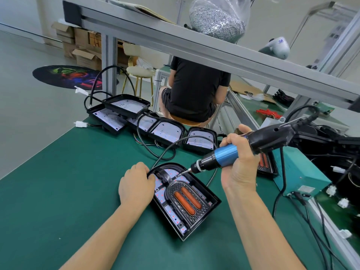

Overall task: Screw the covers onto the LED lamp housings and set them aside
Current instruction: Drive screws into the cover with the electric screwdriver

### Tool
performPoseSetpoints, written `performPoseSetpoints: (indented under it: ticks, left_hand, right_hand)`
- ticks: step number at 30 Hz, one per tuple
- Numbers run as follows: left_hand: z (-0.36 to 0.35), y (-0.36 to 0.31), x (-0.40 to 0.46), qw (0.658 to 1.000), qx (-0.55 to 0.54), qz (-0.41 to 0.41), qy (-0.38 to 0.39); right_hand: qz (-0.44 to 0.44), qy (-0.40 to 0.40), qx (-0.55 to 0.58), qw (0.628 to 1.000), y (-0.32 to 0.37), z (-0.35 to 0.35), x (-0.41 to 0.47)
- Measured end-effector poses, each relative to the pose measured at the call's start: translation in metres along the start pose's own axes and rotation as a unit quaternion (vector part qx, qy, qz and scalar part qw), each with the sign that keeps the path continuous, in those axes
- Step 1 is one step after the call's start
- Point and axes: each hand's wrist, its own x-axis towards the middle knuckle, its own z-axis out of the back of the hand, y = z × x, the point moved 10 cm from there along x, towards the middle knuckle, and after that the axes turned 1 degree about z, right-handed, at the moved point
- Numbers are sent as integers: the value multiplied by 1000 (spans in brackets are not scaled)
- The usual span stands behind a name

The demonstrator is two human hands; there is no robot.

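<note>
1. Nearest the camera, the two bare forearms are reaching out over the green bench mat point(58, 182), and between them the LED lamp housing point(211, 201) is lying flat on the mat, with its cover point(187, 199), the one with the two orange strips, seated inside.
2. The left hand point(136, 184) is curling over the housing's rounded far-left edge, gripping it where the black cable point(165, 151) leaves, and pinning it down. This hold should stay firm, so the housing does not spin under torque.
3. The right hand point(238, 158) is wrapping around the blue electric screwdriver point(226, 154), with its bit tip point(182, 172) meeting a screw point near the housing's curved top.
4. The driver is leaning well over; in my judgement, bringing it more upright over the screw would reduce slipping and cross-threading.
5. Pressing lightly seems wise, as the LED board lies right beside the bit.
6. Uncovered housings point(165, 131) are waiting at the mat's far edge.
</note>
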Motion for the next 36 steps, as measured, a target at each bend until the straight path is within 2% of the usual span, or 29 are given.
performPoseSetpoints:
  ticks: [15, 19, 25, 36]
  left_hand:
    - [1, 2, -1, 999, -21, -9, -36]
    - [1, 1, -2, 999, -16, -11, -45]
    - [2, -1, -3, 998, -17, -18, -56]
    - [1, 0, -5, 998, -28, -19, -57]
  right_hand:
    - [3, 7, -33, 999, -12, -9, 3]
    - [-1, 38, -52, 998, -13, -17, 5]
    - [7, 127, -63, 990, -13, -47, 8]
    - [-18, 128, -70, 989, -19, -38, 12]
